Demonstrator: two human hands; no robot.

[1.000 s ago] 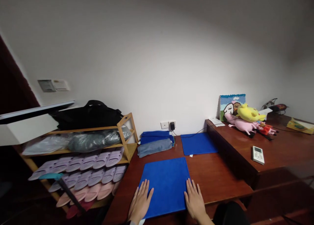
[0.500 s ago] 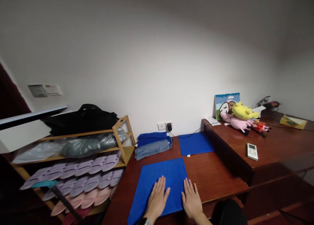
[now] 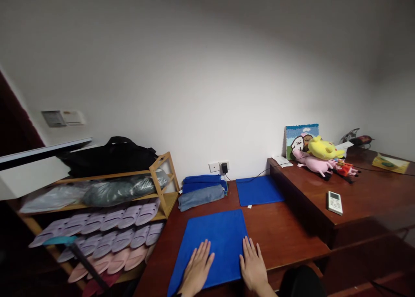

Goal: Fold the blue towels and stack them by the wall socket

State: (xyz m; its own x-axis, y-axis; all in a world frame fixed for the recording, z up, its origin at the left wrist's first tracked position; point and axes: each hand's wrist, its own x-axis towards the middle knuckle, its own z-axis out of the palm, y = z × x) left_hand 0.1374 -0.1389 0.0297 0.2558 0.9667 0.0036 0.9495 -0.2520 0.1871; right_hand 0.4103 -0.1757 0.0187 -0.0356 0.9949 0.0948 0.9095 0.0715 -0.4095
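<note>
A flat blue terry towel (image 3: pixel 215 241) lies folded square on the reddish-brown wooden table (image 3: pixel 279 232). My left hand (image 3: pixel 197 269) rests palm down on its near part, fingers spread, holding nothing. My right hand (image 3: pixel 253 263) lies flat at the towel's right edge, with its fingers on or just over that edge; it holds nothing. Beyond the towel is a second flat blue towel (image 3: pixel 258 190). A stack of folded blue and grey-blue cloths (image 3: pixel 201 191) stands at the wall, to its left.
A bamboo shoe rack (image 3: pixel 165 189) with lilac and pink slippers stands left of the table. To the right is a raised wooden ledge (image 3: pixel 301 193) holding plush toys (image 3: pixel 319 154) and a white remote control (image 3: pixel 335 202). A dark shape (image 3: pixel 301 282) sits at the bottom edge.
My left hand has slid from the towel's left edge toward its middle and back slightly toward me. My right hand stays near the right edge. The view has shifted a little.
</note>
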